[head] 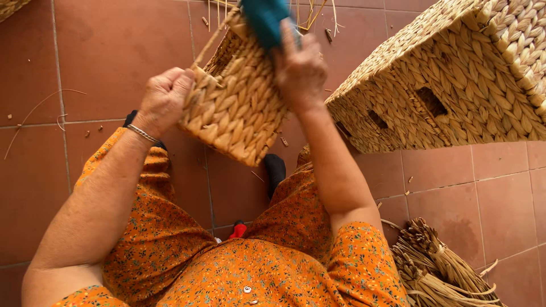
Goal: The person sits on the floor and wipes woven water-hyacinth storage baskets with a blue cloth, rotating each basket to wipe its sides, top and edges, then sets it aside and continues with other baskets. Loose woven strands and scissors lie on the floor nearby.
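A small woven straw basket [239, 102] hangs above my lap, tilted with one corner pointing down. My left hand [164, 99] is closed on its left rim and wears a thin bracelet at the wrist. Against the basket's upper right side, my right hand [300, 68] grips a teal-blue tool [266, 20]; only part of the tool shows at the top edge. Loose straw strands stick out above the basket.
Large woven baskets [449, 79] are stacked at the right on the red tiled floor [102, 45]. A bundle of dried straw [438, 273] lies at lower right. Straw scraps litter the tiles. I wear an orange flowered dress [227, 267] and black shoes [275, 169].
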Tool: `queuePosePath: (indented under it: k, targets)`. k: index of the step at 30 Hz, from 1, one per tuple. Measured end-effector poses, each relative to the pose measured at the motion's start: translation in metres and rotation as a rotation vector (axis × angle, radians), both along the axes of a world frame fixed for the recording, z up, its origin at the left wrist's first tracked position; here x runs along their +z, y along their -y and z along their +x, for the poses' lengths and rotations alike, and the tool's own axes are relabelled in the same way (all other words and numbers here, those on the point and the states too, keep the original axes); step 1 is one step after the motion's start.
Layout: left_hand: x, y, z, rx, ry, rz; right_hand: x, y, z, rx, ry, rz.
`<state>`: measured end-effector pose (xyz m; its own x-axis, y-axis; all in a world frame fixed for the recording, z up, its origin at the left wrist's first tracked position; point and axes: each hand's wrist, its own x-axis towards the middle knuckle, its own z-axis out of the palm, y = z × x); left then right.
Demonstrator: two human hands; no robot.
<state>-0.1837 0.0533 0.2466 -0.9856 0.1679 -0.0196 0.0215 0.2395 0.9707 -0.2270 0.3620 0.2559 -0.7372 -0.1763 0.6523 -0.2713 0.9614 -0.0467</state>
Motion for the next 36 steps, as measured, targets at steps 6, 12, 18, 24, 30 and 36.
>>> queuePosePath:
  k: [6,12,18,24,30,36]
  targets:
    - [-0.001,-0.014,0.006,-0.063,-0.010,0.121,0.004,-0.012,0.005,-0.072,0.107,-0.004]
    - [0.013,0.008,-0.010,0.105,0.192,0.308,0.042,0.073,0.122,0.446,0.150,0.018]
    - [0.025,0.017,-0.004,0.028,0.213,0.263,0.032,0.072,0.111,0.524,0.099,-0.089]
    - [0.010,-0.008,0.008,-0.099,0.101,0.268,-0.001,0.001,-0.010,-0.056,0.037,-0.007]
    - [-0.009,-0.009,0.007,-0.006,-0.013,0.165,0.014,0.007,0.013,-0.004,0.137,-0.044]
    - [0.004,0.011,-0.003,0.134,-0.033,0.084,0.047,0.072,0.139,0.546,0.237,-0.029]
